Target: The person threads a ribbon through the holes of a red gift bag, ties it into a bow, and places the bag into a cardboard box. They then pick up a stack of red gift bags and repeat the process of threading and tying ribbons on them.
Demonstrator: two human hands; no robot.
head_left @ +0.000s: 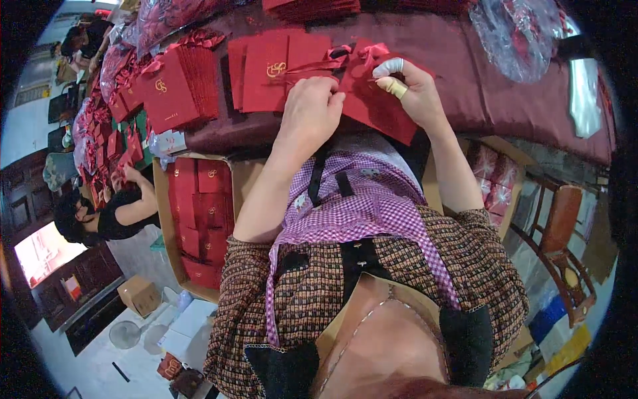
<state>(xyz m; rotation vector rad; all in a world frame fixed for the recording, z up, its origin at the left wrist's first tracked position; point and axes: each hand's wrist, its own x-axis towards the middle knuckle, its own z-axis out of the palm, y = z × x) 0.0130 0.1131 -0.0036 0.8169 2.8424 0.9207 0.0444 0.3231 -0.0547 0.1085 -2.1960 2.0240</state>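
Observation:
A red paper gift bag (382, 106) with a red ribbon handle lies at the near edge of a table covered in dark red cloth (478, 73). My left hand (309, 110) pinches the bag's ribbon near its top. My right hand (409, 90) grips the bag's upper edge; a white finger cot and a tan tape strip cover two of its fingers. Flat red bags with gold emblems (269, 70) lie just beyond my left hand.
A stack of red bags (176, 90) stands at the left. A cardboard box (166, 226) full of red bags sits below the table. Another person (109, 213) works at left. Clear plastic wrap (522, 36) lies at right, a wooden chair (565, 246) beside it.

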